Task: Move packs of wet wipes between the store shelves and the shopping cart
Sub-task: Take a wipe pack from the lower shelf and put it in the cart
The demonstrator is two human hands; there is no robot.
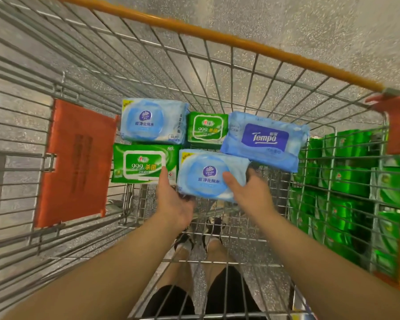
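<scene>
Several wet-wipe packs lie in the wire shopping cart (217, 72). A light blue Vinda pack (153, 121) and a small green pack (206, 129) sit at the far side. A wide green pack (141, 163) lies nearer on the left, with the thumb of my left hand (173, 202) on its right edge. A second light blue Vinda pack (206, 179) is in the middle; my right hand (247, 192) grips its right side, thumb on top, while my left palm lies under its near left corner. A blue Tempo pack (263, 140) rests at the right.
The cart has an orange rim (217, 35) and an orange flap (76, 162) on its left wall. Green packaged goods (346, 188) fill a shelf seen through the right wall. My legs and shoes show through the cart's wire floor, on a speckled grey floor.
</scene>
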